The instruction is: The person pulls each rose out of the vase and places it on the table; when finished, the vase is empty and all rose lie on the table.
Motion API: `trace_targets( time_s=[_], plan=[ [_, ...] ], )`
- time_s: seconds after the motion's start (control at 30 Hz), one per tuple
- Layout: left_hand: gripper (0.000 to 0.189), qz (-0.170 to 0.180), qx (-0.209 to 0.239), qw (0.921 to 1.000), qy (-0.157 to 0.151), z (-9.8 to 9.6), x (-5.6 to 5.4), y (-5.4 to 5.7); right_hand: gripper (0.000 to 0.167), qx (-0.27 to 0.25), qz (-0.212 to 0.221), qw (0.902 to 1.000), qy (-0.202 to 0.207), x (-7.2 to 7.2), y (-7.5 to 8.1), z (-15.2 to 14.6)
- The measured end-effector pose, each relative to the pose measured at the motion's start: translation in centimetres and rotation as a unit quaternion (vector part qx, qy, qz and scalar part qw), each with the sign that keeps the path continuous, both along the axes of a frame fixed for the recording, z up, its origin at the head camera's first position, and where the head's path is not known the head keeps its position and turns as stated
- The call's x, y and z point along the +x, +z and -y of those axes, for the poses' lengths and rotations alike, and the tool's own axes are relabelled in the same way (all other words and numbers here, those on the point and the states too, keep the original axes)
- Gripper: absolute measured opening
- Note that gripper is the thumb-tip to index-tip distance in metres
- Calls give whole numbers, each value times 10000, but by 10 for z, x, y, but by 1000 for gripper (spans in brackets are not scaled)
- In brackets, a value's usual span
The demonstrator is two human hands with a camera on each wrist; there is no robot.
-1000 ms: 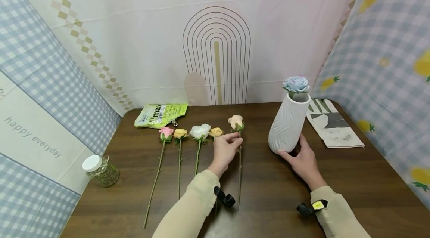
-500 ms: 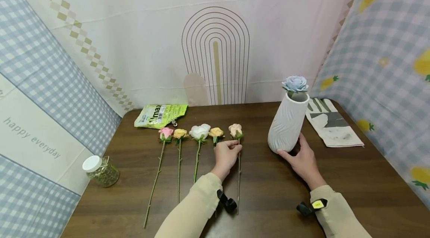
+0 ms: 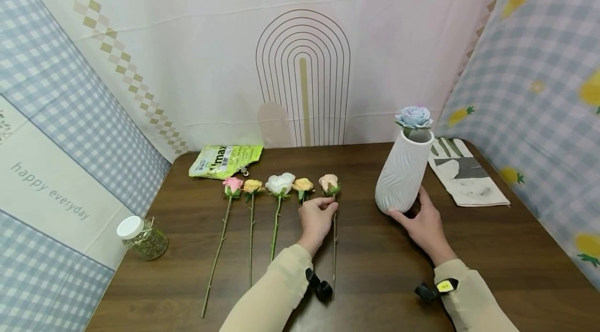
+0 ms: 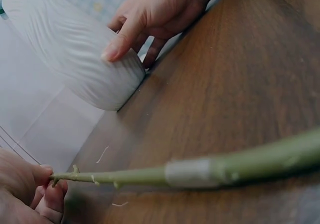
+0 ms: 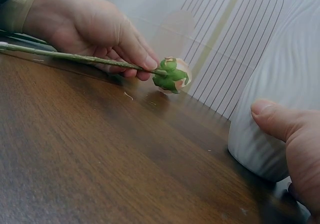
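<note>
Between thumb and fingertips, my left hand (image 3: 316, 223) pinches the stem of a peach rose (image 3: 329, 184) just below its bloom. The rose lies along the table, its stem pointing toward me. My right hand (image 3: 425, 228) grips the base of a white ribbed vase (image 3: 404, 173), thumb on the near side, the other fingers partly hidden. A light blue rose (image 3: 414, 117) stands in the vase, its stem hidden inside. Left of the peach rose lie a yellow-orange rose (image 3: 302, 185), a white rose (image 3: 280, 184), a yellow rose (image 3: 252, 186) and a pink rose (image 3: 232, 186).
A green-yellow pouch (image 3: 226, 161) lies at the back left of the wooden table (image 3: 375, 280). A white-lidded jar of dried green bits (image 3: 146, 242) stands at the left edge. Behind the vase on the right is a folded patterned cloth (image 3: 469, 178).
My left hand has drawn the peach rose slightly toward me, bringing its bloom nearly level with the others. My right hand and the vase have stayed in place.
</note>
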State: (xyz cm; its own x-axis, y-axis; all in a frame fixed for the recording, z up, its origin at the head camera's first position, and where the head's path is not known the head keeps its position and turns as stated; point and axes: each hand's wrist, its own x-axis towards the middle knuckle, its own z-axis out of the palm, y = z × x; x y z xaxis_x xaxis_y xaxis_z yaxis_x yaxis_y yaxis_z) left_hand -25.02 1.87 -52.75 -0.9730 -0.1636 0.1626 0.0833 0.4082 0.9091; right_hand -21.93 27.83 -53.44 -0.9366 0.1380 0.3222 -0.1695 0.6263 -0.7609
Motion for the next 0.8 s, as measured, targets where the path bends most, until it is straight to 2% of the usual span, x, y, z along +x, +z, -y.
trace_targets(
  time_s=[0.2,0.43,0.8],
  plan=[
    [8,-234,-408,9989,91,-1,0,-1,96,27,22,10000,-36,0,0,0],
    [6,-302,-475,9983,130,-1,0,0,97,61,34,10000,2,-1,2,0],
    [6,-105,-527,9985,115,-2,-2,-1,95,-32,2,10000,32,-1,-1,0]
  ],
)
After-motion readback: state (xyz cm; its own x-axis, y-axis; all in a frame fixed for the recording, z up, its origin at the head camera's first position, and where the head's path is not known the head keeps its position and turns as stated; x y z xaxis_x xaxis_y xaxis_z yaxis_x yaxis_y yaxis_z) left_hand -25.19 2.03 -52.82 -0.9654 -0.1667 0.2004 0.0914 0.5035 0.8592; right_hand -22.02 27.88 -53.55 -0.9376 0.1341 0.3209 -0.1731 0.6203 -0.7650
